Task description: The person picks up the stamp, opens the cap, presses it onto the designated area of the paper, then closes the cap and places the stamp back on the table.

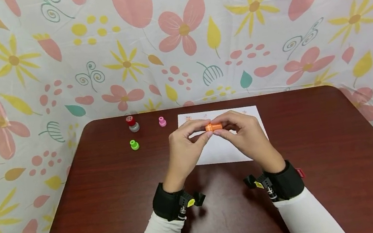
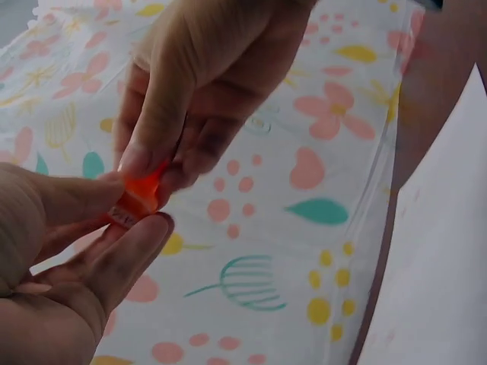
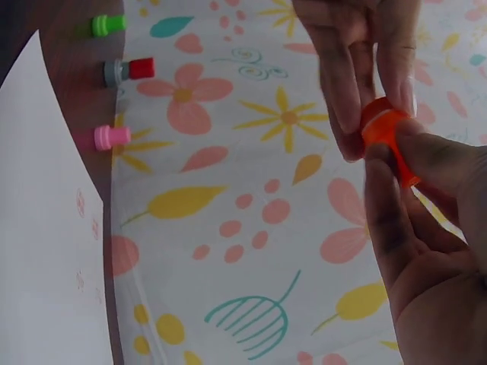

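Over the sheet of white paper [image 1: 222,149], both hands hold a small orange stamp [image 1: 214,127] lying sideways. My left hand [image 1: 185,145] pinches the wider end, which has a pale band, between thumb and fingers. The narrower end sits between the thumb and fingers of my right hand [image 1: 248,135]. In the right wrist view the orange stamp [image 3: 388,137] is partly covered by fingertips from both sides. Small reddish-orange prints [image 1: 188,118] mark the far edge of the paper.
To the left on the brown table [image 1: 111,193] stand a red and grey stamp [image 1: 132,124], a pink stamp [image 1: 162,121] and a green stamp [image 1: 134,144]. A flower-patterned cloth [image 1: 185,63] rises behind the table's far edge.
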Demonstrator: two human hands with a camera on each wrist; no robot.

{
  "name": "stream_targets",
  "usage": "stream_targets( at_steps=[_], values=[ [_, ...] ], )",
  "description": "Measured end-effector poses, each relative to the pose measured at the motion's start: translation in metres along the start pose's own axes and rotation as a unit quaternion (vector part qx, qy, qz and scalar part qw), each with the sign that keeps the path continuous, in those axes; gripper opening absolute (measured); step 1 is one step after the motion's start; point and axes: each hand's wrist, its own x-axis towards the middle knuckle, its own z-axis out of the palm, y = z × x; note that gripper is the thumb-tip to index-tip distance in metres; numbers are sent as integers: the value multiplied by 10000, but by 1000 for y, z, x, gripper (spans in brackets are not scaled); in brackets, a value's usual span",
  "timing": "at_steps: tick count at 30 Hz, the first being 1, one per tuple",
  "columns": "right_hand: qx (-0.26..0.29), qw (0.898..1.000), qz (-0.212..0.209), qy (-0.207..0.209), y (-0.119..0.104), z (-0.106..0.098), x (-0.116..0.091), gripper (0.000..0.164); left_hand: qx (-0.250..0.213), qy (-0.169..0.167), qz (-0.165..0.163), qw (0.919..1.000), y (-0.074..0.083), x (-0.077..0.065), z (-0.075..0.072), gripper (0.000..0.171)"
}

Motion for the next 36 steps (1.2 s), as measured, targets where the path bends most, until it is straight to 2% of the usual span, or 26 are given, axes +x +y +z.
stream_targets(
  at_steps=[3, 6, 8, 11, 15, 20, 27, 32, 36],
  values=[
    [-242, 9997, 60, 67, -2, -1, -1, 30, 434, -108, 151, 9989, 2, 0, -2, 24],
    [-414, 9991, -16, 113, -3, -2, -2, 32, 1011, -209, 478, 9935, 2, 0, -2, 23],
    [-629, 9978, -167, 92, -3, -1, -2, 32, 1402, -257, 704, 9873, 2, 0, -1, 24],
    [-988, 9935, -558, 95, -4, 1, -2, 34, 2047, -202, 998, 9735, 2, 0, 2, 25],
    [-1397, 9853, -982, 92, -7, 7, -2, 43, 2644, -148, 1083, 9582, 4, -1, 2, 25],
    [-1654, 9802, -1078, -133, -9, 11, -3, 50, 3032, -232, 969, 9477, 0, 0, -6, 23],
    [-2054, 9720, -906, -688, 10, 1, -11, 41, 3054, -274, 459, 9507, -15, 8, -39, 14],
    [-2517, 9552, -785, -1344, 30, -15, -19, 38, 3190, -298, 13, 9473, -30, 16, -65, 10],
    [-2898, 9392, -771, -1675, 43, -30, -25, 38, 3354, -331, -358, 9408, -50, 21, -84, 11]
  ],
)
